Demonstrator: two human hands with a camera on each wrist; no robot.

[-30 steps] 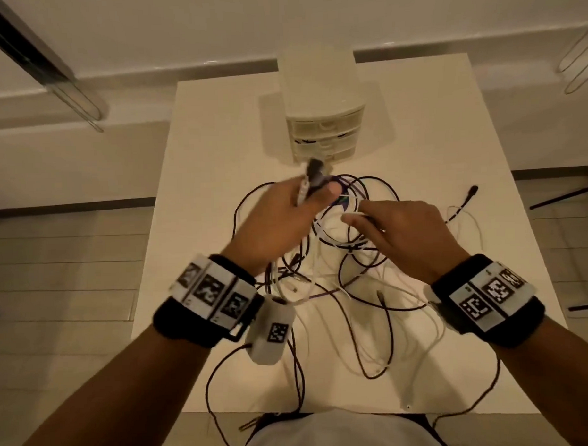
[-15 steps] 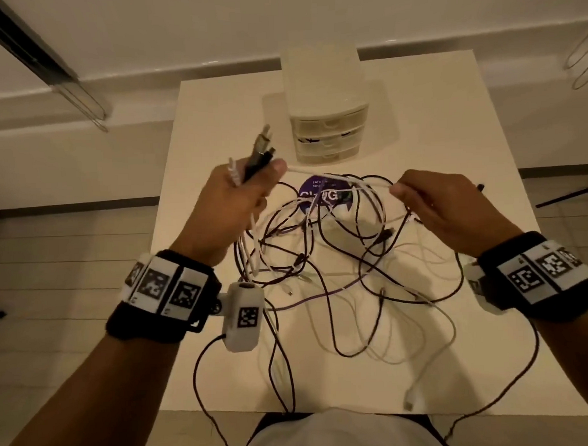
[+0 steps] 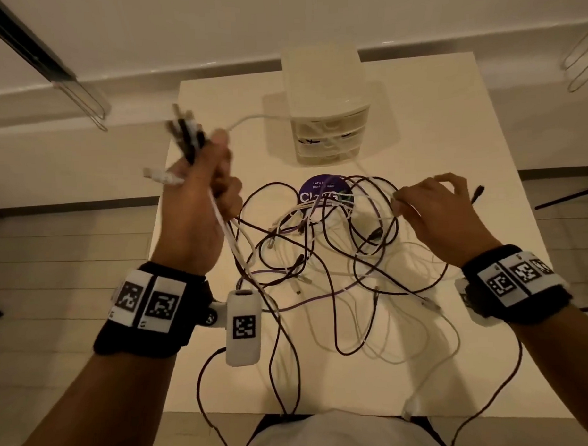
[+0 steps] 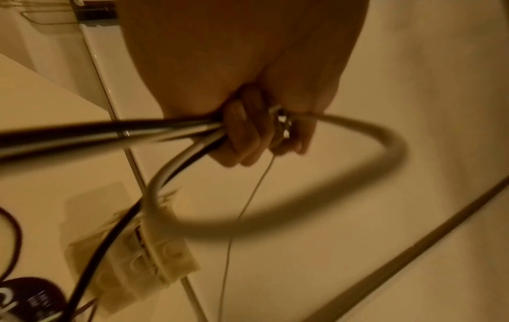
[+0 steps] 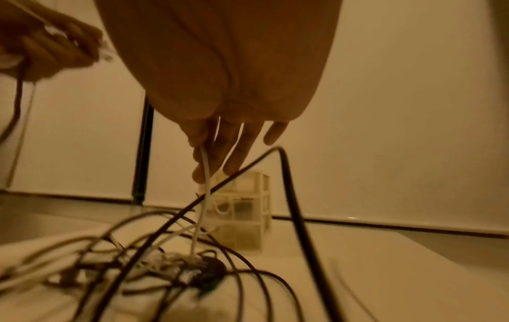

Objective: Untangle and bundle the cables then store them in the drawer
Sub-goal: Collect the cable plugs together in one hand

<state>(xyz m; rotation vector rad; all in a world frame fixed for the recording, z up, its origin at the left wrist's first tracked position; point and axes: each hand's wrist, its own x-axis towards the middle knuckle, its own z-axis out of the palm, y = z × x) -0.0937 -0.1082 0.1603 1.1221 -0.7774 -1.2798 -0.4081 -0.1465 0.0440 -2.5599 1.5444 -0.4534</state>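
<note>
Head view: left hand (image 3: pixel 198 206) grips a raised sheaf of plugs (image 3: pixel 186 133) at 10 o'clock; the tangle (image 3: pixel 323 255) lies mid-table (image 3: pixel 449 134), one drawer unit (image 3: pixel 329 121) at 12. Left wrist view: fingers (image 4: pixel 242 135) curl round several cables, count unclear. Right wrist view: right hand (image 5: pixel 220 87) pinches one white cable (image 5: pixel 205 174), other fingers spread. Advisably draw it out slowly, loops slack.

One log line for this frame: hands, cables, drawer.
left hand: grips cable ends, raised | right hand: pinches white cable | tangle: on table | drawers: shut
</note>
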